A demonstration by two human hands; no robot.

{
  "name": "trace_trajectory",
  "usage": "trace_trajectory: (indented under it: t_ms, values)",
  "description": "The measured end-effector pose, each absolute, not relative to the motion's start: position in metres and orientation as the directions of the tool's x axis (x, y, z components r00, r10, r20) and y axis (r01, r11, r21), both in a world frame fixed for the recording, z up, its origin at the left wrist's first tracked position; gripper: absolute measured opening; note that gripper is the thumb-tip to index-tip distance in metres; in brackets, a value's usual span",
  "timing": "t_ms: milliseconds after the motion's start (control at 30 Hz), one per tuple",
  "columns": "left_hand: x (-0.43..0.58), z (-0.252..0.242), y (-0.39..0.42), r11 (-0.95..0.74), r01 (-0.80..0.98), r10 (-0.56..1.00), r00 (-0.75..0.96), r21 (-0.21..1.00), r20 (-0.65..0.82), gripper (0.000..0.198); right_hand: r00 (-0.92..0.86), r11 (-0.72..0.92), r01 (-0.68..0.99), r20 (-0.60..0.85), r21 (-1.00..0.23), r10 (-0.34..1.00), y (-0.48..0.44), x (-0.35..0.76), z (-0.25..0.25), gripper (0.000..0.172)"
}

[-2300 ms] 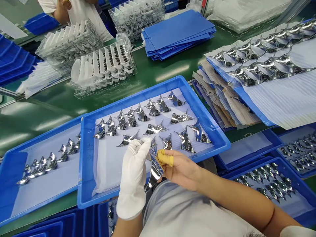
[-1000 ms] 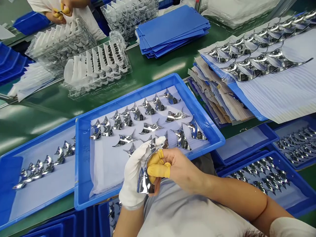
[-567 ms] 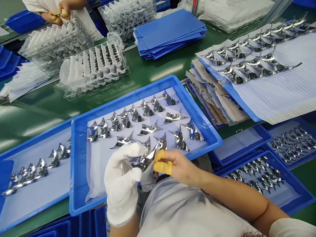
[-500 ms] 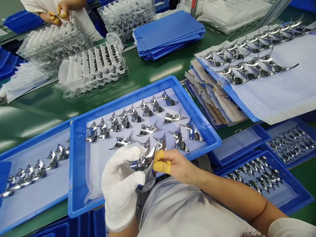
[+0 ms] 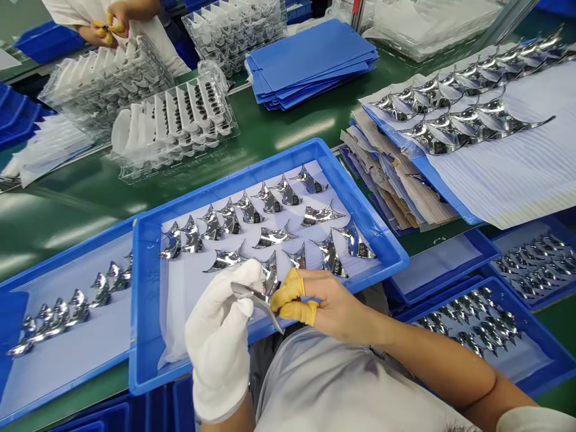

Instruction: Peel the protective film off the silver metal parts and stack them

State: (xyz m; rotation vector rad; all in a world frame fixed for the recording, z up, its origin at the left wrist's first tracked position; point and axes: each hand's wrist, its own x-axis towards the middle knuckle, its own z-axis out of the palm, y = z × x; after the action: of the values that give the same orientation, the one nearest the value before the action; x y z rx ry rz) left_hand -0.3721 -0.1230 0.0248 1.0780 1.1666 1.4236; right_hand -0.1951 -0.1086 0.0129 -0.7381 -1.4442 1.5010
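Observation:
In the head view my left hand, in a white glove, grips a curved, mirror-bright chrome part between thumb and fingers. The part is tilted, its thin edge towards me. My right hand wears yellow finger covers on thumb and fingers, which are pinched together at the part's right side; their exact contact is partly hidden. Just beyond both hands lies a blue tray lined with white sheet. Several similar pointed chrome pieces lie in it in loose rows.
Another blue tray with chrome pieces stands at left. Blue sheets are stacked behind, beside clear racks of parts. At right, chrome pieces rest on a lined stack; lower trays hold more. A co-worker's hands show top left.
The chrome part has turned in my left hand, from showing its shiny face to a flatter, edge-on tilt. My right fingers have shifted slightly down and right. The view has moved a little.

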Motion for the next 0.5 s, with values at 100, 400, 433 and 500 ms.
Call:
trace_trajectory:
  t_ms: [100, 400, 433, 500]
  values:
    - [-0.372, 0.023, -0.122, -0.025, -0.179, 0.988, -0.153, 0.984, -0.003, 0.028, -0.42, 0.125, -0.176, 0.189, -0.976, 0.888, -0.11, -0.195, 0.016, 0.012]
    - [-0.363, 0.021, -0.111, 0.278, -0.348, 0.926, -0.15, 0.895, -0.346, 0.031, -0.534, -0.517, -0.508, -0.219, -0.689, 0.817, -0.113, -0.208, 0.009, 0.03]
    - [-0.361, 0.02, -0.111, 0.303, -0.375, 0.915, -0.144, 0.876, -0.378, 0.032, -0.543, -0.539, -0.544, -0.221, -0.643, 0.811, -0.113, -0.21, 0.007, 0.031]
    - [-0.359, 0.019, -0.111, 0.344, -0.414, 0.891, -0.141, 0.843, -0.432, 0.034, -0.553, -0.565, -0.592, -0.221, -0.575, 0.804, -0.114, -0.213, 0.005, 0.031]
